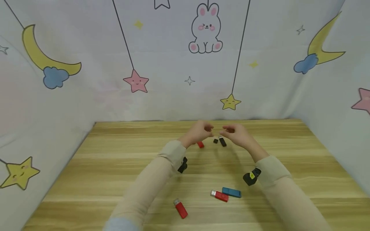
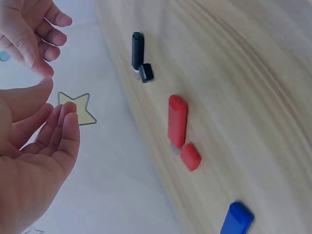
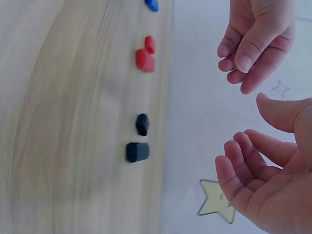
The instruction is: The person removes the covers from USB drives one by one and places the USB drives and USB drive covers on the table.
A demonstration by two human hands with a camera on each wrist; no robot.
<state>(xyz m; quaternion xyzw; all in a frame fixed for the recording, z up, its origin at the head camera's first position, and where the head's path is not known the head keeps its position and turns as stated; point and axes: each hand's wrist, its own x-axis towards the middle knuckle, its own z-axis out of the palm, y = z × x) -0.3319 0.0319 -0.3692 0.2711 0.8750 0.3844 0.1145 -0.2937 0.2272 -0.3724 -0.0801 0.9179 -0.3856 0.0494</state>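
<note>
My left hand (image 1: 198, 132) and right hand (image 1: 236, 134) are raised over the far part of the table, fingers loosely bent and nothing held. Their fingertips face each other across a small gap in the head view. Below them lies a black USB stick (image 1: 222, 141) with its small black cap (image 1: 215, 141) beside it. A red USB stick (image 1: 200, 144), partly hidden by my left hand in the head view, has its red cap (image 2: 190, 156) close by. Farther along that row, a blue piece (image 2: 237, 218) is cut off by the left wrist view's edge.
On the near part of the wooden table (image 1: 115, 166) rests a red USB stick (image 1: 181, 209). To its right, another red USB stick (image 1: 221, 196) lies against a blue one (image 1: 231, 192). A patterned cloth (image 1: 167, 106) rises behind the table's far edge.
</note>
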